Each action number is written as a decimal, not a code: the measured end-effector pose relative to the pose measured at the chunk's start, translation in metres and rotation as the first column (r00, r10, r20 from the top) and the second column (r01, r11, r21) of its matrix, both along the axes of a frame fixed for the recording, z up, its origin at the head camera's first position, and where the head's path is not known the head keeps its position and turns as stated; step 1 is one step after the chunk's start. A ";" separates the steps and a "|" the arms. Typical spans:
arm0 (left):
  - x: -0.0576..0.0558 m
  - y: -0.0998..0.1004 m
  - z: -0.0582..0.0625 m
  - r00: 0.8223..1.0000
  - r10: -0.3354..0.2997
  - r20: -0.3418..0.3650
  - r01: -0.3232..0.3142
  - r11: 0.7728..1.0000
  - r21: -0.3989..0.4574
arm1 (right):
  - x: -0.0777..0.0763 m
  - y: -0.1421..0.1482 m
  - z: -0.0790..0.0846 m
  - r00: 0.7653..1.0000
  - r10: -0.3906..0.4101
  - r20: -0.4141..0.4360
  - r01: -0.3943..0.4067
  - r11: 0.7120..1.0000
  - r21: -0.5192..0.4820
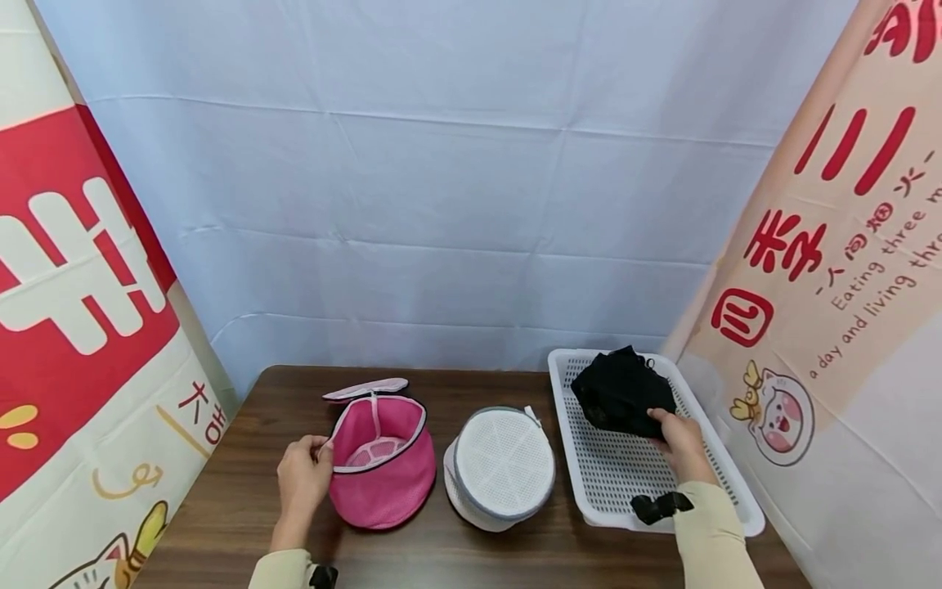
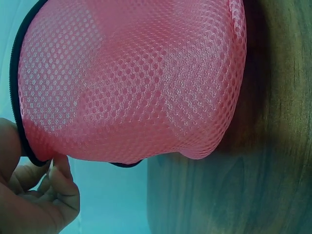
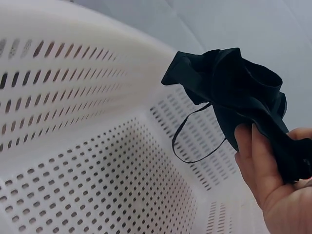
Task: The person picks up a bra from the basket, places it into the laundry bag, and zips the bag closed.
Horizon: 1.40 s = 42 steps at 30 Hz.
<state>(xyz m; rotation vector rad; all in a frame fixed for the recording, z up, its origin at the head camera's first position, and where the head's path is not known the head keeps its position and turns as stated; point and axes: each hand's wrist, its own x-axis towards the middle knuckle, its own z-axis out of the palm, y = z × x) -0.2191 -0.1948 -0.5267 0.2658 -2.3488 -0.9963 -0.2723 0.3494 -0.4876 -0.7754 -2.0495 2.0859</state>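
Observation:
My left hand (image 1: 304,483) pinches the zippered rim of a pink mesh laundry bag (image 1: 383,499), which stands upright with its lid folded back. In the left wrist view, the thumb and fingers (image 2: 63,180) meet at the edge of the bag's mesh (image 2: 136,92). My right hand (image 1: 684,446) grips a bunched black garment (image 1: 621,388) over the white plastic basket (image 1: 589,491). The right wrist view shows the garment (image 3: 234,92) lifted above the basket's perforated floor, a thin loop of strap hanging from it. Its full shape is hidden in the folds.
Between the pink bag and the basket stands a round white mesh laundry bag (image 1: 504,466) with its lid over the top. All stand on a dark wooden table (image 1: 294,401). A pale blue cloth (image 1: 441,204) hangs behind, with printed cloths at both sides.

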 end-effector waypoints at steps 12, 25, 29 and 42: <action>-0.003 0.005 0.001 1.000 -0.018 -0.003 0.018 1.000 0.018 | 0.006 -0.013 0.013 0.996 0.082 -0.035 -0.082 0.997 0.004; -0.004 0.005 -0.003 1.000 -0.007 -0.028 0.008 0.999 0.038 | 0.009 -0.035 0.016 0.990 0.114 -0.079 -0.107 0.991 0.085; -0.005 0.004 -0.003 0.999 0.002 -0.037 0.000 0.999 0.041 | 0.009 -0.041 0.017 0.988 0.140 -0.070 -0.132 0.985 0.110; -0.005 0.004 0.007 0.999 -0.008 0.050 0.004 0.997 0.072 | 0.000 -0.061 0.023 0.979 0.176 -0.107 -0.168 0.983 0.080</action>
